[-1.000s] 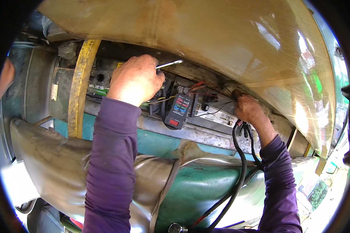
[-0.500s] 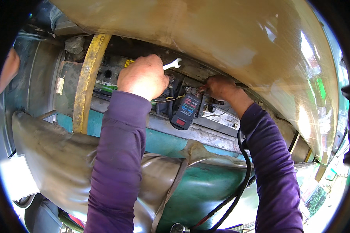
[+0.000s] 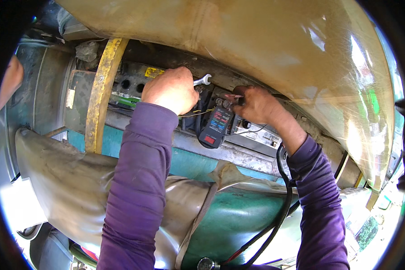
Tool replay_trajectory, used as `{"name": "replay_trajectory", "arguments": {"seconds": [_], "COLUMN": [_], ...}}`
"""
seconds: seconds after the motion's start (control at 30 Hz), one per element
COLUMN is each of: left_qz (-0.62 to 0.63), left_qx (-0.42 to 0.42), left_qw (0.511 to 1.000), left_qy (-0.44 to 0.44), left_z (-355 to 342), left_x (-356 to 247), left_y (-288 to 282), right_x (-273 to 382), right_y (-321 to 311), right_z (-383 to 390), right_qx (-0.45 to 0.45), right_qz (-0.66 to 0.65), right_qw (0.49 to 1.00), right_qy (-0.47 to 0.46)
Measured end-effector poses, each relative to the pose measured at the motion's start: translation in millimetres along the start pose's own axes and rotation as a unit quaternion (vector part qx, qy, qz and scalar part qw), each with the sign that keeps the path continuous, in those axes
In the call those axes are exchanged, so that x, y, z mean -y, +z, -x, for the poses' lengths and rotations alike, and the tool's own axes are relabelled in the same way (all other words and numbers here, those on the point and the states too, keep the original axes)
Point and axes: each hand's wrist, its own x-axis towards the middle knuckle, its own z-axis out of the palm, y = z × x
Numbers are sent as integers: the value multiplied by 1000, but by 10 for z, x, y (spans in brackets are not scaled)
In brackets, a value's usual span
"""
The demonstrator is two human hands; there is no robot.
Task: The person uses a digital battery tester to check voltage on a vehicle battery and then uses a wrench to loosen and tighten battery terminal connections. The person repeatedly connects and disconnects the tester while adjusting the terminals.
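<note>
My left hand [image 3: 172,90] is closed around a small silver open-end wrench [image 3: 202,81], whose head sticks out to the right inside a dark compartment under a raised tan seat. My right hand [image 3: 255,104] reaches in from the right and pinches a red-tipped probe [image 3: 233,96] just above a dark handheld meter [image 3: 215,127] with coloured buttons. The meter leans upright between my two hands. Both sleeves are purple.
A yellow metal strap [image 3: 100,96] runs down the left of the compartment. A thick black cable [image 3: 282,211] hangs past my right forearm. A green body panel [image 3: 238,216] and crumpled tan cover [image 3: 72,180] lie below. The lifted seat underside [image 3: 256,40] hangs overhead.
My right hand has moved left from the far right wiring to the top of the meter. My left hand with the wrench stays at the same spot in the compartment.
</note>
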Motion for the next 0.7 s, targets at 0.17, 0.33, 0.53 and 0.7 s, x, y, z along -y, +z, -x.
{"name": "replay_trajectory", "arguments": {"seconds": [0.17,0.33,0.53,0.7], "left_qz": [7,46,51,141], "left_qx": [-20,-55,-17,40], "left_qw": [1000,997,998,989], "left_qy": [-19,-13,-13,27], "left_z": [16,112,144,185], "left_x": [18,193,182,120], "left_y": [-43,-300,-330,-425], "right_x": [275,289,320,433], "right_y": [341,512,426,-33], "right_z": [90,105,68,299], "right_qx": [-19,46,63,-54], "right_qz": [98,163,184,37], "right_qw": [986,971,961,989], "right_qy": [-133,-167,-198,-130]}}
